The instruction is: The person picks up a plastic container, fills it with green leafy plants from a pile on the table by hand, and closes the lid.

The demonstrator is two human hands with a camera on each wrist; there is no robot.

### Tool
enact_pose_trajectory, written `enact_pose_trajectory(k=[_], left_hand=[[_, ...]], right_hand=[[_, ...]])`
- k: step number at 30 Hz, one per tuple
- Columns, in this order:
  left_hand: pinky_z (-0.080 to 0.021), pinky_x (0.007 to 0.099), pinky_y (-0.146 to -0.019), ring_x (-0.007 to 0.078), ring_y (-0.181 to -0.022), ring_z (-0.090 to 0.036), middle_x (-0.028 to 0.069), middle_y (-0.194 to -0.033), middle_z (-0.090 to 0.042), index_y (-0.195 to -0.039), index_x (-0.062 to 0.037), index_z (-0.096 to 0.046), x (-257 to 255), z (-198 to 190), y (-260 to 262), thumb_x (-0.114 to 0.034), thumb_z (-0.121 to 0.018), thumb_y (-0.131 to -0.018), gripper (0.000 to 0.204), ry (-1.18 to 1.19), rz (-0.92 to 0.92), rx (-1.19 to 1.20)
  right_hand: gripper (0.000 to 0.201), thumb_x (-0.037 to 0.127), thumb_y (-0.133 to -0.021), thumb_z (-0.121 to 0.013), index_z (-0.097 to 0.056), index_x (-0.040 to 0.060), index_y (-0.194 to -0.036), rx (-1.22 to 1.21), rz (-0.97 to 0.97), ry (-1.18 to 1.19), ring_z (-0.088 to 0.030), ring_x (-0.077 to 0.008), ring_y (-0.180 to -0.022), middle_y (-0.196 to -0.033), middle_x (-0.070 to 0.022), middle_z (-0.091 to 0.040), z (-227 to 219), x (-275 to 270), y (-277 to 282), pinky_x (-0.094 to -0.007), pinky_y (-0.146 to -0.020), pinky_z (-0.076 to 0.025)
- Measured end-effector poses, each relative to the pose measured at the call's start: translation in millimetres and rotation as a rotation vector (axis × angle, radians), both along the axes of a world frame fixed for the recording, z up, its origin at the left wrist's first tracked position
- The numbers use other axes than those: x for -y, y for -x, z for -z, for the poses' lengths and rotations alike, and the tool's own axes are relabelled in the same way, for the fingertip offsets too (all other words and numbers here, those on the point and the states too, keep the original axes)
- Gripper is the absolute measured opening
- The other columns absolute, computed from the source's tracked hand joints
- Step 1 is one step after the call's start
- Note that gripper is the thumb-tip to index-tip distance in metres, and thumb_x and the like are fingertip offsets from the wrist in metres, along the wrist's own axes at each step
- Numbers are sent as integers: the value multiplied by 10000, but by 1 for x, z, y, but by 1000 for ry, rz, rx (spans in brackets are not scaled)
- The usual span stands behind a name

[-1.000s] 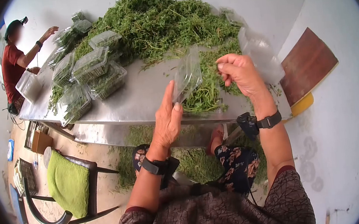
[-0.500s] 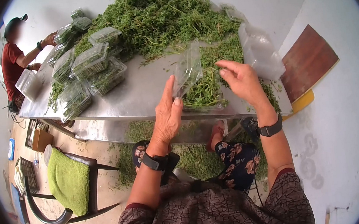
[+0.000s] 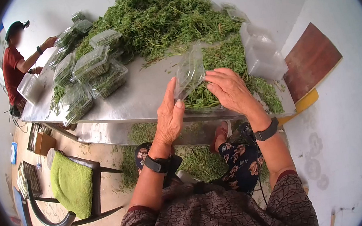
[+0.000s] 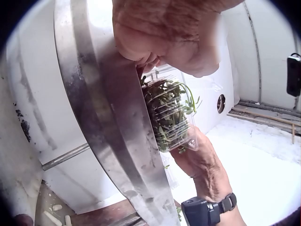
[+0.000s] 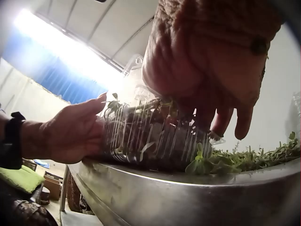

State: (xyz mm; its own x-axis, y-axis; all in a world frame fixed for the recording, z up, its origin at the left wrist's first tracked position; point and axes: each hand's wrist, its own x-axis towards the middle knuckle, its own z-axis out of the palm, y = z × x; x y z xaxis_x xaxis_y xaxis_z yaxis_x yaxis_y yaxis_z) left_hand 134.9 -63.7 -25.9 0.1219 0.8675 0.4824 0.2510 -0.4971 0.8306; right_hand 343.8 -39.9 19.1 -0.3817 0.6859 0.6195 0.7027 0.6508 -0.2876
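A clear plastic clamshell box (image 5: 157, 136) packed with leafy green stems (image 3: 199, 98) sits at the table's near edge. Its hinged lid (image 3: 189, 76) stands raised on the left. My left hand (image 3: 170, 119) lies along the box's left end, fingers extended against the plastic and thumb up at the front. Over the greens, my right hand (image 3: 232, 92) reaches in from the right, fingertips right at the lid's edge in the head view. In the right wrist view, its fingers point down over the far side of the box, with the palm above the stems.
A large heap of greens (image 3: 158, 20) covers the back of the metal table (image 3: 144, 97). Several filled boxes (image 3: 92, 65) are piled left, and stacked empty boxes (image 3: 263, 53) stand right. Another person (image 3: 15, 68) works at the far left. A chair with a green cover (image 3: 71, 182) stands below.
My right hand has moved left and slightly down from beside the box to over the greens and the lid's edge. My left hand has stayed at the box. The other person's arm has lowered onto the boxes.
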Motion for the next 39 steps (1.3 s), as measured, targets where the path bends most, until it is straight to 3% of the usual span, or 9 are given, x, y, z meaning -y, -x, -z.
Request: enact_pose_trajectory(k=[7, 11, 15, 18, 22, 24, 27, 34, 39], left_hand=[[-339, 393, -1029, 398, -1267, -411, 233, -1393, -396, -1421, -47, -292, 2, -2, 2, -337, -368, -949, 560, 30, 12, 1], [-413, 360, -905, 329, -1003, -561, 229, -1169, -545, -1430, -75, -294, 3, -4, 0, -345, -386, -940, 567, 56, -16, 6], [-442, 325, -732, 226, -687, -524, 161, -847, -590, -1431, -87, -299, 6, -8, 0, -350, -399, -932, 573, 98, -14, 11], [-441, 322, -701, 218, -652, -504, 141, -784, -571, -1428, -83, -304, 5, -7, -1, -347, -398, -932, 570, 50, -25, 7], [-448, 334, -764, 248, -732, -551, 189, -947, -607, -1429, -82, -303, 3, -6, 0, -343, -396, -933, 568, 67, -16, -17], [-431, 356, -880, 313, -939, -593, 238, -1203, -551, -1428, -78, -302, 1, -1, 0, -340, -393, -936, 565, 16, -27, -11], [-382, 374, -974, 363, -1143, -527, 244, -1368, -424, -1427, -72, -300, -1, 2, 1, -335, -389, -940, 560, 5, -18, -24], [-384, 371, -971, 364, -1146, -526, 248, -1340, -452, -1425, -68, -303, 3, -4, 0, -317, -385, -942, 549, -7, -27, -24], [-391, 359, -956, 350, -1085, -548, 242, -1334, -462, -1425, -67, -307, 5, -7, -2, -303, -386, -938, 547, 38, -3, 11]], right_hand=[[296, 165, -871, -585, -615, 3, -1118, -178, 28, 53, -540, -341, -1107, -1185, -170, -603, -14, 8, -9, -398, -929, -443], [311, 78, -864, -571, -584, 4, -1165, -238, 111, 171, -562, -284, -1112, -1227, -173, -577, -14, 15, -25, -348, -926, -454], [338, 48, -842, -579, -582, 27, -1179, -305, 148, 341, -641, -269, -848, -1035, -175, -654, -5, 23, -31, -341, -767, -491], [303, 59, -836, -588, -609, 30, -1136, -301, 190, 388, -643, -262, -731, -884, -170, -672, -4, 29, -27, -341, -697, -489], [248, 46, -835, -583, -634, -7, -1071, -332, 216, 396, -628, -165, -768, -891, -148, -684, 7, 25, -25, -287, -722, -488], [180, 78, -830, -598, -664, 3, -981, -401, 199, 327, -654, -279, -712, -803, -187, -669, 13, 22, -22, -340, -669, -498], [160, 78, -833, -598, -665, -11, -948, -409, 221, 310, -656, -293, -711, -815, -194, -668, 7, 26, -16, -340, -658, -501], [197, 105, -871, -592, -649, -24, -1009, -507, 233, 354, -653, -209, -699, -809, -172, -676, 13, 54, -11, -295, -643, -495], [233, 117, -888, -583, -632, -10, -1077, -609, 201, 139, -642, -198, -794, -1007, -152, -667, 39, 76, -7, -295, -664, -505]])
